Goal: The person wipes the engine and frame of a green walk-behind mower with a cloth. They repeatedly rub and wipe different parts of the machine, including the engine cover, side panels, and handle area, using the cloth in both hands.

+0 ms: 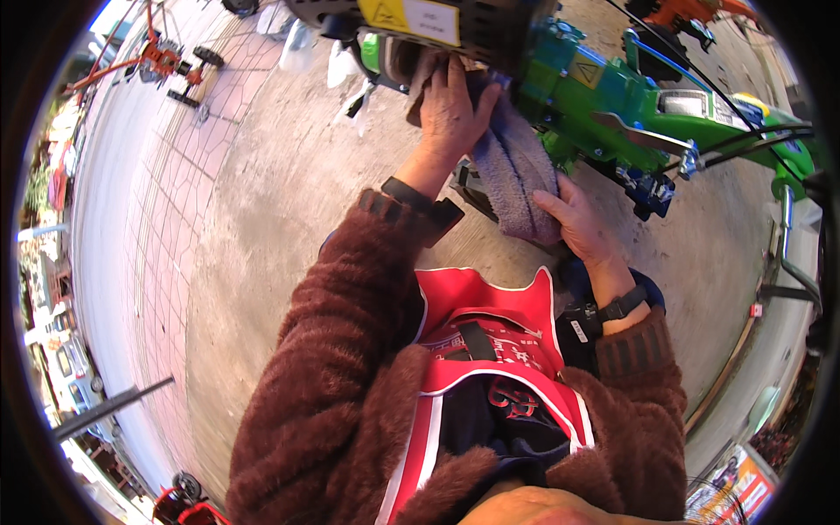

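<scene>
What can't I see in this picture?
- Head view: what's under the cloth, hidden by cloth and left hand.
- Head view: the top of the black cover, cut off by the upper edge.
- Head view: the rest of the red machine, cut off by the lower edge.

The fisheye view looks steeply down and forward from the wearer's head, close above the red apron (525, 350) toward five o'clock, the green machine (604, 101) farther off between one and two, pink paving (171, 219) curving around nine o'clock.
</scene>
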Tool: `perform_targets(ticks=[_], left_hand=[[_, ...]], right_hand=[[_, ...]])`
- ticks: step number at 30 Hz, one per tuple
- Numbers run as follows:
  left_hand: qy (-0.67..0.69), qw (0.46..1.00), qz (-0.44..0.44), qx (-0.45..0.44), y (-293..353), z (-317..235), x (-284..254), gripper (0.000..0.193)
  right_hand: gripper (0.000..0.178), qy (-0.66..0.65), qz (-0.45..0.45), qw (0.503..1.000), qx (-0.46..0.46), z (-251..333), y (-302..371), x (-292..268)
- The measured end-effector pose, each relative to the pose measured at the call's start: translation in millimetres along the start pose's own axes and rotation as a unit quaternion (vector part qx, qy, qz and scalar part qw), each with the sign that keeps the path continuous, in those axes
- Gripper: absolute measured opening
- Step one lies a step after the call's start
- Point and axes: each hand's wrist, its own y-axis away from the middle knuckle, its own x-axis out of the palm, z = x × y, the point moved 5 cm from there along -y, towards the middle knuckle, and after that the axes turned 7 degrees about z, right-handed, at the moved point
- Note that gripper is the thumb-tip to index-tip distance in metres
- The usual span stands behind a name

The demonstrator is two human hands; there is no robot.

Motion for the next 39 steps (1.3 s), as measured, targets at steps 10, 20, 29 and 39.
perform_targets(ticks=[10,20,29,39], left_hand=[[-0.073,0.996,0.014,0.056,-1,-38,-5,0.044],[-0.025,0.993,0.015,0.112,-25,-30,0,0.049],[-0.011,0.988,-0.070,0.136,-37,-29,1,0.042],[-0.049,0.993,0.042,0.097,-8,-21,-6,0.054]], right_hand=[[0.047,-0.023,-0.004,1.000,0.008,8,10,-4],[0.044,-0.013,0.024,0.999,-0.017,4,3,2],[0.041,0.027,0.009,0.999,-0.046,1,3,-1],[0.035,0.131,0.016,0.991,-0.004,-6,4,-16]])
